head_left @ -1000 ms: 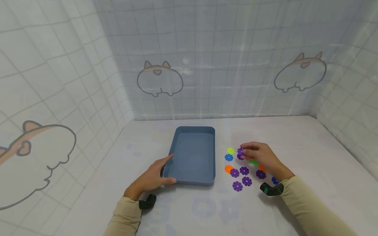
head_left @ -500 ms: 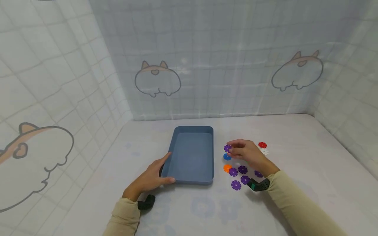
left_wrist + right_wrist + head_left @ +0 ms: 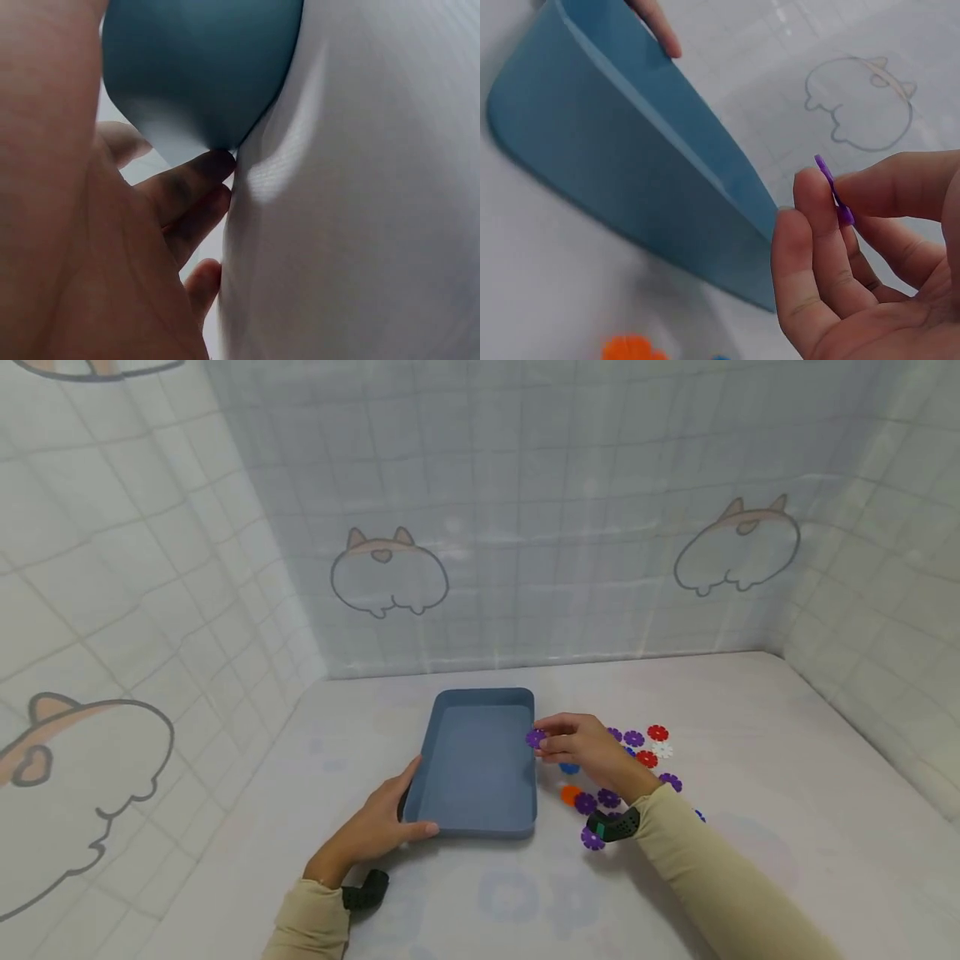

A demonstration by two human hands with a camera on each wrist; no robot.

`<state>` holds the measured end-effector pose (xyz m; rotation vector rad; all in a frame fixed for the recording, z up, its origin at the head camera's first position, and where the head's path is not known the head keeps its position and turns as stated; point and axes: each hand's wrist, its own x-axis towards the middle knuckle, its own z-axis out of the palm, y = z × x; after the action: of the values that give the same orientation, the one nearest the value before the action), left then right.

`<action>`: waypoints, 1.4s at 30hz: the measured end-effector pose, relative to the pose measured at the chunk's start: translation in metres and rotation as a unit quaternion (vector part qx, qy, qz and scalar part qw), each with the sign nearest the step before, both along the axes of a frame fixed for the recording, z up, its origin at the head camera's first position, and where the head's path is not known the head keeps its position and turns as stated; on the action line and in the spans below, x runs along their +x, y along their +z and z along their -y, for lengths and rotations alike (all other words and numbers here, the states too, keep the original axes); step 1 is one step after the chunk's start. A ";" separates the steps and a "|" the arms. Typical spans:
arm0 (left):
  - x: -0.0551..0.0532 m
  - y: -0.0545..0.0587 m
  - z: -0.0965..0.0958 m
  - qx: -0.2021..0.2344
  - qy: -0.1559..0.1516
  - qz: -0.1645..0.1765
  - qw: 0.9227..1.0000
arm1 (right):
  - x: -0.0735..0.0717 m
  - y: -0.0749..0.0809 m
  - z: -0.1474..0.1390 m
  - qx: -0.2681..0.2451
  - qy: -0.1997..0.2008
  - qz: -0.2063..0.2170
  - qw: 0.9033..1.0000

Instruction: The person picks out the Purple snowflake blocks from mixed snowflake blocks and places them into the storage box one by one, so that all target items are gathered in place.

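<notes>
My right hand (image 3: pixel 585 747) pinches a purple notched plastic disc (image 3: pixel 536 738) between thumb and fingertips, at the right rim of the blue-grey tray (image 3: pixel 476 768). Seen edge-on in the right wrist view, the thin disc (image 3: pixel 834 191) stands above the tray's wall (image 3: pixel 630 165). My left hand (image 3: pixel 371 827) holds the tray's near left corner, thumb on the front side and index finger along the left side. In the left wrist view its fingertips (image 3: pixel 217 165) touch low on the tray wall. Nothing lies in the tray.
Several flower-shaped discs lie on the white table right of the tray, among them an orange disc (image 3: pixel 570 795), a red disc (image 3: pixel 657 732) and a white disc (image 3: pixel 662 749). My right forearm covers some. Cloth walls (image 3: pixel 570 568) enclose the table's back and sides.
My right hand has moved left from the scattered discs to the tray's right rim, carrying the purple disc. The left hand keeps its place on the tray corner. The head view has shifted slightly.
</notes>
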<state>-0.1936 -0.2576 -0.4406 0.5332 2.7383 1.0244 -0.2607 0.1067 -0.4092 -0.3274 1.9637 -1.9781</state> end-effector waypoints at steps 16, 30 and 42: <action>-0.001 -0.002 -0.006 0.001 -0.004 -0.001 1.000 | 0.000 0.003 0.029 -0.016 0.040 -0.011 0.999; -0.001 -0.002 -0.002 0.002 -0.002 -0.001 1.000 | -0.008 0.004 0.058 0.049 0.088 -0.038 0.994; -0.001 -0.001 0.001 0.004 0.008 -0.004 1.000 | -0.014 0.006 0.079 0.096 0.117 -0.023 0.988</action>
<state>-0.1947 -0.2588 -0.4417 0.5189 2.7505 1.0407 -0.2747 0.0274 -0.4029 -0.5312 2.0216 -1.6359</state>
